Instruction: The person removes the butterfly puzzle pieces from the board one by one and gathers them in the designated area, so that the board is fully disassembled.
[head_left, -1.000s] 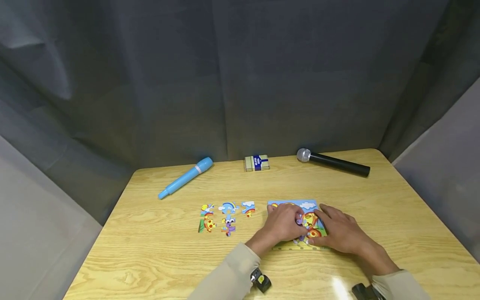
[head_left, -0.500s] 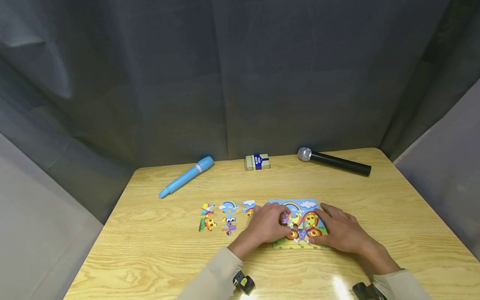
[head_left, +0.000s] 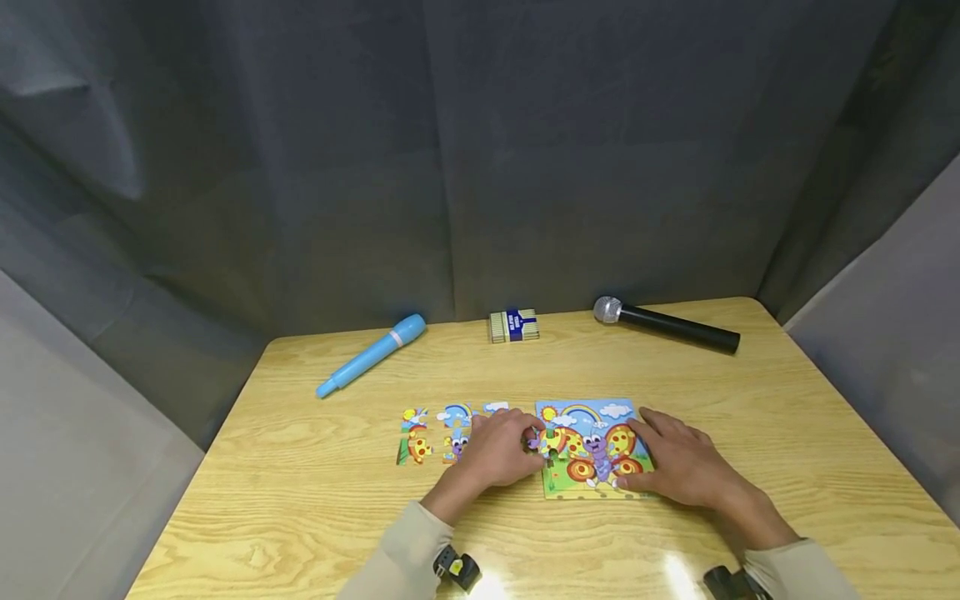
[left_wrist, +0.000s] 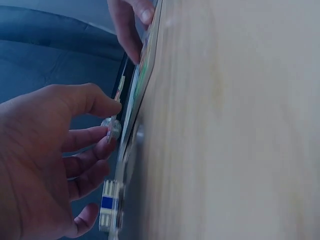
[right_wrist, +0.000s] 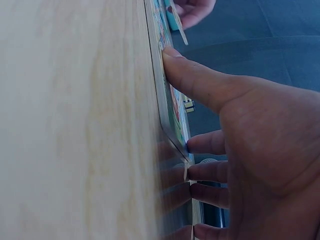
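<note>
By the board point(head_left: 592, 493), the left hand point(head_left: 491, 447) pinches a piece point(head_left: 553, 439) — the right hand point(head_left: 682, 458) (fingers straight, unclenched) touches the board, apparently to steady it.

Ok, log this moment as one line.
left hand: pinches puzzle piece | right hand: touches butterfly puzzle | loose pieces: left of butterfly puzzle
</note>
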